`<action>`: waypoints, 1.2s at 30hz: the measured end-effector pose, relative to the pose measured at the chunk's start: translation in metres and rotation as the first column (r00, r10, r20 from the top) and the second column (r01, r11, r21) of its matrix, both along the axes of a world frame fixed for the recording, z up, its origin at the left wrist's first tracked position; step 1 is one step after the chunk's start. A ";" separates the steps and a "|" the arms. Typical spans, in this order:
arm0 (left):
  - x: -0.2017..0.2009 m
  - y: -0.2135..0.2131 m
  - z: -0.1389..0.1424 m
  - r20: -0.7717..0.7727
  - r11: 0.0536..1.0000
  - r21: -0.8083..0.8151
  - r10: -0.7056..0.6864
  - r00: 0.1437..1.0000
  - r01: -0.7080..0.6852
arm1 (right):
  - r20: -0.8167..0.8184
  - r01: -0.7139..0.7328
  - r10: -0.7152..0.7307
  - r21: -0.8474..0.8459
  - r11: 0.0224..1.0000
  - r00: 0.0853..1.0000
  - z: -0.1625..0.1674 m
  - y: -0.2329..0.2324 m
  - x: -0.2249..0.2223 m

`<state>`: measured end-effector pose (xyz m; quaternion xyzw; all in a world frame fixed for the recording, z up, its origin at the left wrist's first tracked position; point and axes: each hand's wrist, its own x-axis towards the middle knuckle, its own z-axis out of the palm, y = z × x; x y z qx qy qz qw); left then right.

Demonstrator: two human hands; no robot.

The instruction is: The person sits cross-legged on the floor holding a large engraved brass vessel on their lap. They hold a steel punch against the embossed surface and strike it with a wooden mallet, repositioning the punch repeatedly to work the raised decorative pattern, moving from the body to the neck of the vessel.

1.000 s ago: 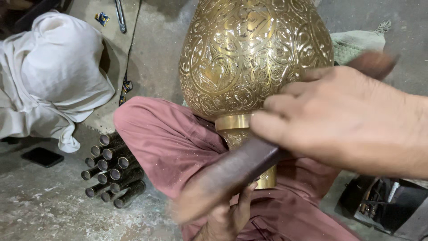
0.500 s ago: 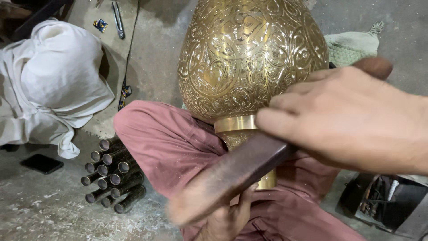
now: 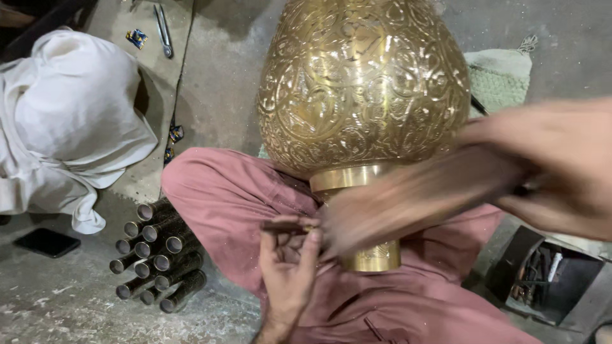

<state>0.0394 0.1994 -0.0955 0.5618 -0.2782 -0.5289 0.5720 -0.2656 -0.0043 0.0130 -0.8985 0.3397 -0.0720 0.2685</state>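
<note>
The right hand (image 3: 561,172) is clenched around the handle end of a wooden mallet (image 3: 421,197), which shows only as a brown blur running from those fingers leftward across the neck of a big engraved brass vase (image 3: 363,89). The vase lies tilted over the person's lap, its round body above the fingers and its plain collar and foot just beside the mallet's blurred head. Below, the left hand (image 3: 287,267) pinches a thin dark chisel (image 3: 284,225) between thumb and fingertips, the tool lying level, its tip right at the vase's neck. Both hands work over rose-coloured trousers (image 3: 223,197). Left of the left hand's fingers, a stack of metal tubes (image 3: 156,255) lies on the concrete floor, with a white bundled cloth (image 3: 64,121) farther off.
</note>
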 end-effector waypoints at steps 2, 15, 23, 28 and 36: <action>0.012 -0.009 0.005 -0.027 0.989 0.011 -0.144 0.989 0.144 | 0.237 0.166 -0.205 0.172 0.971 0.950 -0.030 0.022 -0.021; 0.025 -0.054 0.012 -0.185 0.759 0.032 -0.635 0.750 0.650 | 0.168 0.607 -0.967 0.753 0.252 0.193 -0.184 0.224 -0.028; 0.019 -0.048 -0.017 -0.262 0.766 -0.197 -0.642 0.720 0.611 | 0.063 0.717 -0.787 0.374 0.589 0.614 -0.120 0.174 -0.062; 0.017 -0.051 -0.021 -0.154 0.722 -0.206 -0.690 0.707 0.660 | -0.393 0.699 -0.625 0.068 0.711 0.674 -0.064 0.101 -0.052; 0.016 -0.053 -0.024 -0.148 0.721 -0.251 -0.688 0.710 0.646 | -0.180 0.361 -0.352 0.016 0.933 0.919 0.003 0.037 0.014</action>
